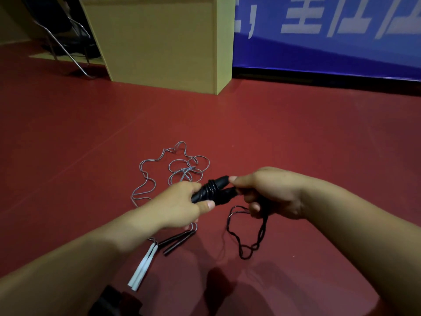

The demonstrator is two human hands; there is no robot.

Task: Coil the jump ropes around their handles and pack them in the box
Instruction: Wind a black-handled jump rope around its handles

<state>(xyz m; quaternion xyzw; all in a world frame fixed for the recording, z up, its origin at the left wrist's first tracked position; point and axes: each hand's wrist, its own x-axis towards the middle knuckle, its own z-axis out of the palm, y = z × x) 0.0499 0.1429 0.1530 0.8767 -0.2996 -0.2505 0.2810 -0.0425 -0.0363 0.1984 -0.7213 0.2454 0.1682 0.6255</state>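
My left hand (pixel 182 204) grips the near end of a pair of black jump rope handles (pixel 214 190), held together with a few turns of black rope wound round their middle. My right hand (pixel 268 192) pinches the far ends of the handles and holds the black rope, whose loose length (pixel 250 236) hangs in a twisted loop down to the floor. A grey rope (pixel 159 169) lies tangled on the red floor beyond my hands. Its white handles (pixel 141 267) lie near my left forearm, beside two dark handles (pixel 177 242). No packing box is recognisable in view.
A yellow-green cabinet or desk (pixel 164 39) stands ahead on the red floor (pixel 296 133). A metal-legged chair (pixel 66 42) is at the back left. A blue banner (pixel 330 37) runs along the back right. A dark object (pixel 114 302) sits at the bottom edge.
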